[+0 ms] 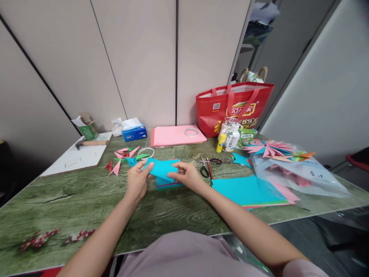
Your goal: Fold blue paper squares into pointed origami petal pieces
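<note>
A folded piece of blue paper (161, 169) is held up between both hands over the table. My left hand (138, 179) pinches its left end, thumb on top. At the right end my right hand (186, 175) grips it between thumb and fingers. Below it lies a small stack of coloured paper (170, 186), partly hidden by the held piece. Beyond my left hand are folded pink, red and green paper pieces (117, 166) and a roll of tape (146, 153). Right of my right hand lie black-handled scissors (204, 171) and a red pencil (210, 169).
Blue sheets (245, 190) lie at the right beside a plastic bag (300, 177) with folded paper flowers (269, 148). Pink paper (173, 135), a tissue box (134, 133), a glue stick (220, 143), a white bottle (232, 137) and a red bag (210, 115) stand behind. A hammer (92, 142) rests on a white board (77, 157).
</note>
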The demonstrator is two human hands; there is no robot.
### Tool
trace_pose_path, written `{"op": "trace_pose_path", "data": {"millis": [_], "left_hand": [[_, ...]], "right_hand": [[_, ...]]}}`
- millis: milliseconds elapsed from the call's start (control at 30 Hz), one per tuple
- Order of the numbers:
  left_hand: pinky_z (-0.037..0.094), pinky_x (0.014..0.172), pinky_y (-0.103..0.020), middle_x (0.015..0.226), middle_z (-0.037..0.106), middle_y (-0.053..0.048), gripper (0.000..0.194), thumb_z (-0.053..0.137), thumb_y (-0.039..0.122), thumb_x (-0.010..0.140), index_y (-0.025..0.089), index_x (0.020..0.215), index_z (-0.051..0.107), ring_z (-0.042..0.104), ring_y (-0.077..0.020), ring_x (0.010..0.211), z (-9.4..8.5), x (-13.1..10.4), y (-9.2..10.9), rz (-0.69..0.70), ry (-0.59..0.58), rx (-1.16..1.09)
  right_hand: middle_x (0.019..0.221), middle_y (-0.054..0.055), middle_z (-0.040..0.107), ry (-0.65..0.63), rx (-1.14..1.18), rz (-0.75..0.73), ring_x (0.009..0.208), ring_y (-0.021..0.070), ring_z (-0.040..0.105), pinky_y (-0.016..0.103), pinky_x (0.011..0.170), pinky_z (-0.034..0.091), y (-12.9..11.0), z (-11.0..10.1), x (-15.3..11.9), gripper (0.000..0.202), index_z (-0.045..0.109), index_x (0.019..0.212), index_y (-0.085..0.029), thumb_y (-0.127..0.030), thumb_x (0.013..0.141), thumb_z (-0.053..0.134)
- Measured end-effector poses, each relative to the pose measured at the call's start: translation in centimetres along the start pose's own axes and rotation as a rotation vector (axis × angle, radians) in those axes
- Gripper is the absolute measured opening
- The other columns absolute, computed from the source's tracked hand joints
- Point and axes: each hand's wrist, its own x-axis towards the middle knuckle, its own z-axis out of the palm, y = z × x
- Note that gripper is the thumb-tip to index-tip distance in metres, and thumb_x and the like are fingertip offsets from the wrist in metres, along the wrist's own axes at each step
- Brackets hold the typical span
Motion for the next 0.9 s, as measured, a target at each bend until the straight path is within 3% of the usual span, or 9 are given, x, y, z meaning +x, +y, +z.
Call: {"op": "trace_pose_path", "data": {"millis": [133, 233, 333, 400, 533, 700, 833, 900], "left_hand": [[0.041, 0.047, -0.016, 0.062, 0.064, 0.002, 0.030, 0.076, 0.028, 0.049, 0.014, 0.072, 0.063, 0.055, -0.0072, 0.050, 0.1, 0.1, 0.2, 0.041, 0.026, -0.038], [0.047, 0.059, -0.022, 0.077, 0.067, -0.003, 0.026, 0.070, 0.034, 0.059, 0.014, 0.074, 0.063, 0.061, -0.0139, 0.068, 0.3, -0.2, 0.6, 0.044, -0.084, -0.061], [0.050, 0.068, -0.033, 0.094, 0.065, -0.011, 0.038, 0.054, 0.048, 0.072, 0.012, 0.083, 0.062, 0.060, -0.0217, 0.084, 0.5, -0.4, 0.8, -0.002, -0.183, -0.118], [0.051, 0.068, -0.038, 0.089, 0.065, -0.010, 0.039, 0.051, 0.049, 0.073, 0.012, 0.084, 0.060, 0.061, -0.0220, 0.081, 0.6, -0.5, 0.9, -0.051, -0.198, -0.133], [0.052, 0.071, -0.042, 0.072, 0.064, 0.000, 0.019, 0.062, 0.028, 0.070, 0.016, 0.082, 0.055, 0.062, -0.0167, 0.071, 0.7, -0.8, 1.1, -0.128, -0.278, -0.154], [0.053, 0.069, -0.043, 0.075, 0.061, 0.002, 0.029, 0.060, 0.026, 0.071, 0.021, 0.098, 0.049, 0.061, -0.0158, 0.071, 0.8, -1.0, 1.6, -0.142, -0.301, -0.193], [0.053, 0.071, -0.044, 0.058, 0.052, 0.009, 0.037, 0.069, 0.015, 0.061, 0.021, 0.090, 0.046, 0.060, -0.0106, 0.058, 0.8, -1.1, 1.4, -0.078, -0.250, -0.144], [0.053, 0.069, -0.044, 0.058, 0.052, 0.009, 0.037, 0.070, 0.018, 0.061, 0.021, 0.089, 0.046, 0.061, -0.0117, 0.059, 0.8, -1.1, 1.2, -0.068, -0.250, -0.115]], "right_hand": [[0.061, -0.002, 0.054, -0.003, 0.030, -0.015, 0.055, 0.0106, 0.051, 0.020, 0.050, 0.042, 0.0, 0.0, 0.0, 0.024, 0.059, 0.078, -0.015, -0.030, 0.060, 0.067], [0.067, 0.001, 0.056, 0.156, -0.077, -0.110, 0.059, 0.0121, 0.053, 0.021, 0.051, 0.043, 0.1, -0.2, 0.0, 0.015, 0.060, 0.076, -0.015, -0.026, 0.066, 0.062], [0.080, 0.004, 0.058, 0.264, -0.192, -0.312, 0.075, 0.0153, 0.055, 0.025, 0.064, 0.046, 0.1, -0.6, -0.1, 0.009, 0.061, 0.077, -0.017, -0.015, 0.070, 0.056], [0.083, 0.005, 0.057, 0.294, -0.240, -0.406, 0.082, 0.0163, 0.054, 0.029, 0.072, 0.045, 0.0, -0.7, -0.2, 0.016, 0.061, 0.079, -0.018, -0.009, 0.070, 0.052], [0.086, 0.005, 0.055, 0.323, -0.272, -0.457, 0.083, 0.0159, 0.054, 0.030, 0.075, 0.044, 0.0, -0.7, -0.2, 0.024, 0.061, 0.081, -0.018, -0.002, 0.068, 0.048], [0.086, 0.005, 0.054, 0.355, -0.300, -0.474, 0.084, 0.0160, 0.054, 0.030, 0.074, 0.044, -0.1, -0.7, -0.1, 0.023, 0.060, 0.077, -0.019, -0.002, 0.069, 0.047], [0.086, 0.005, 0.055, 0.369, -0.304, -0.494, 0.085, 0.0158, 0.054, 0.031, 0.076, 0.044, -0.4, -0.7, -0.2, 0.019, 0.059, 0.076, -0.019, -0.004, 0.071, 0.049], [0.086, 0.005, 0.055, 0.368, -0.306, -0.502, 0.084, 0.0155, 0.055, 0.031, 0.076, 0.045, -0.5, -0.7, -0.2, 0.015, 0.059, 0.075, -0.019, -0.006, 0.072, 0.051]]}}
